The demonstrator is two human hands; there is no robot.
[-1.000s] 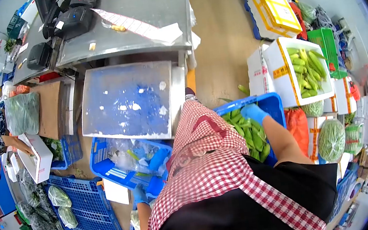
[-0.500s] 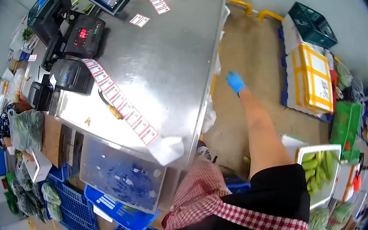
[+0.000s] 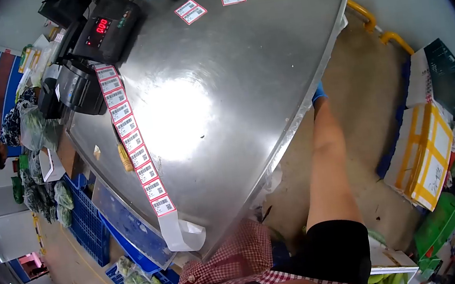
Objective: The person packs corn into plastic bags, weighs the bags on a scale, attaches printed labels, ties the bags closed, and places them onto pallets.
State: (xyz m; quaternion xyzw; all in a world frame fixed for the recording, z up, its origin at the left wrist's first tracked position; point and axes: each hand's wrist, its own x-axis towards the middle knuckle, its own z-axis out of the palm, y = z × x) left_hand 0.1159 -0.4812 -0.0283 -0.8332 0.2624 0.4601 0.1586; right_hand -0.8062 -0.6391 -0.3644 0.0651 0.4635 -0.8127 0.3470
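My right hand (image 3: 319,94), in a blue glove, reaches down beside the right edge of the steel table (image 3: 242,77). The table edge covers most of it, so its fingers and anything in them are hidden. My left hand is out of view. A long strip of printed labels (image 3: 135,147) runs from the black label printer (image 3: 80,87) across the tabletop, ending in a curled blank backing (image 3: 185,235). Partly under the strip lies a tool with a yellowish handle (image 3: 125,157). Short label pieces (image 3: 190,11) lie farther back.
A black scale display (image 3: 106,29) reads 0.00. Yellow-taped foam boxes (image 3: 425,152), a green crate (image 3: 437,230) and yellow floor rails (image 3: 362,12) stand right. Blue crates (image 3: 86,216) and bagged vegetables (image 3: 137,283) are at left, near another person (image 3: 12,126).
My view has turned and moved closer to the table. My right hand, fully visible over the floor before, is now mostly behind the table edge. The label strip still lies on the table.
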